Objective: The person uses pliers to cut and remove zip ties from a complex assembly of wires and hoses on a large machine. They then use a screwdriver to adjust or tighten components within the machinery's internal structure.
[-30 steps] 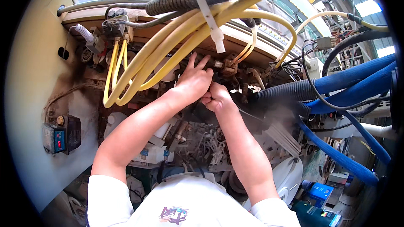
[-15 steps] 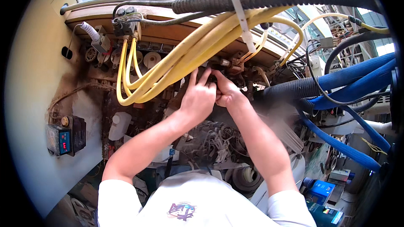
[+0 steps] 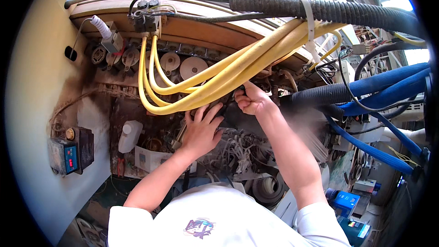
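My left hand (image 3: 201, 130) lies with spread fingers on a dark machine part, just under a bundle of yellow hoses (image 3: 206, 89). The fingertips reach beneath the lowest hose. To its right, my right hand (image 3: 252, 100) is closed in a fist, with the fingers curled. A small dark thing shows at its thumb side, too little of it visible to name. Behind the hoses, the spot above this hand is partly hidden. Below both hands lies a tangle of pale strips and scraps (image 3: 238, 151).
A ribbed black conduit (image 3: 320, 11) crosses overhead, tied to the hoses by a white cable tie (image 3: 309, 18). Thick blue hoses (image 3: 388, 82) run in from the right. At left are a control box with a lit display (image 3: 69, 155), a white plastic bottle (image 3: 130, 135) and red-handled pliers (image 3: 120, 166).
My hands have parted: the left has come down and left with its fingers spreading, the right has shifted slightly right and closed into a fist. The view has shifted, with the hoses appearing lower.
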Demonstrator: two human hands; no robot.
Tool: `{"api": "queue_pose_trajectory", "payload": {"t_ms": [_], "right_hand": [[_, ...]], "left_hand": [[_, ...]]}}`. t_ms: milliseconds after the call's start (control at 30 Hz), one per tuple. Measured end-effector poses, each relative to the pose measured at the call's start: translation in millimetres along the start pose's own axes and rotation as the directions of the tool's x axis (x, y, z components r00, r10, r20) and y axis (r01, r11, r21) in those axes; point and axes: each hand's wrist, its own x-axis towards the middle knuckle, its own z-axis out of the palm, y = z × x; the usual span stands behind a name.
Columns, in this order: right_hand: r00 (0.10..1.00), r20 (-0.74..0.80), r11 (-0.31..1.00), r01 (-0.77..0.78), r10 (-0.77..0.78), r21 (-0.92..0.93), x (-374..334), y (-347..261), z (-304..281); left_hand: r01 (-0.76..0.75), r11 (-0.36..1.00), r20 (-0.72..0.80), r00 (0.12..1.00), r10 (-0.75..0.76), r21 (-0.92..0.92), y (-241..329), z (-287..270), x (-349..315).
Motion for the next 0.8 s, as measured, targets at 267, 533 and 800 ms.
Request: {"api": "queue_pose_trajectory", "payload": {"t_ms": [267,533,800], "right_hand": [[0.971,-0.060,0.960,0.218,-0.232,-0.176,-8,23,5],[0.996,-0.001,0.984,0.084,-0.085,-0.155,-53,27,4],[0.981,0.072,0.956,0.193,-0.182,-0.223,-115,105,-30]], "left_hand": [[0.003,1.000,0.037,0.999,-0.004,0.019,0,4,-2],[-0.006,1.000,0.017,1.000,0.005,0.011,-3,3,-3],[0.005,1.000,-0.079,0.997,-0.006,-0.017,3,0,0]]}}
